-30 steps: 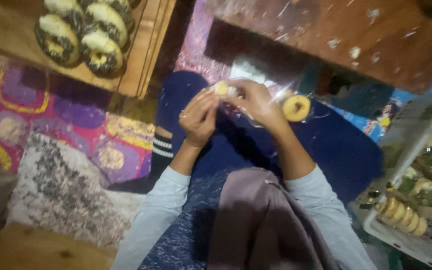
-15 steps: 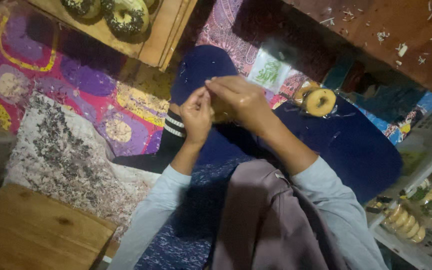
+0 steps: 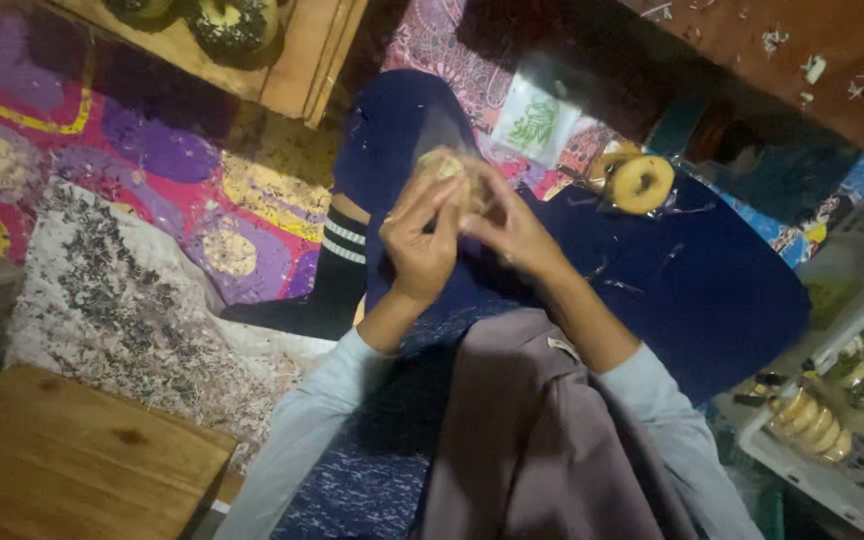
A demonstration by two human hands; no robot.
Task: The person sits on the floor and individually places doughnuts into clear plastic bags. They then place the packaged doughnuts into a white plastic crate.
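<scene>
Both hands meet over the person's lap, above the dark blue cloth (image 3: 692, 290) that covers the knees. Left hand (image 3: 420, 240) has its fingers curled and pressed together at the tips, pinching the near side of a small pale pastry (image 3: 449, 166) that sits inside a clear plastic wrapper (image 3: 444, 128). Right hand (image 3: 508, 226) is closed on the same piece from the other side, thumb and fingertips touching it; the hands touch each other around it. The pastry is mostly hidden by the fingers, so its exact shape cannot be told.

Just beyond the right hand, at the far edge of the blue cloth, lies a golden ring-shaped doughnut (image 3: 641, 183) in its own clear bag. Beside it, farther out on the patterned mat (image 3: 152, 150), is a small white packet with a green print (image 3: 537, 122). At the top left corner a wooden tray (image 3: 297, 65) carries dark, sprinkle-covered doughnuts (image 3: 232, 22). A white crate (image 3: 852, 470) at the lower right holds more bagged baked goods. A pale speckled cushion (image 3: 122, 290) lies left of the lap, and a wooden board (image 3: 62, 460) fills the lower left corner. A reddish wooden surface (image 3: 802, 60) crosses the upper right.
</scene>
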